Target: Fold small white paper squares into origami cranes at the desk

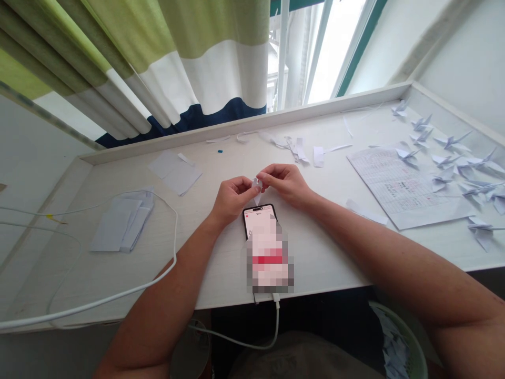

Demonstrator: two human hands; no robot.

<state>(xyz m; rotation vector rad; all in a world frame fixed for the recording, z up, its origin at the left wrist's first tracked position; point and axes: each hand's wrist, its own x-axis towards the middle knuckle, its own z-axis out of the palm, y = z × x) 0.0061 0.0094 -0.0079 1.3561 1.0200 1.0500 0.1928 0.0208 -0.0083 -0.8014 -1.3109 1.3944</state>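
A small piece of folded white paper (257,197) is pinched between my two hands, its pointed end hanging down just above the phone (264,221). My left hand (235,198) grips the paper from the left with thumb and fingers. From the right, my right hand (286,183) closes its fingertips on the paper's upper part. The phone lies face up on the white desk (315,247), partly blurred, with a white cable plugged into its lower end.
Several folded paper cranes (444,179) stand at the right around a written sheet (410,184). Paper stacks (118,221) and loose sheets (177,171) lie left. Paper scraps (298,150) lie behind my hands. A white cable (173,237) loops over my left forearm. A basket (414,337) holds folded paper below.
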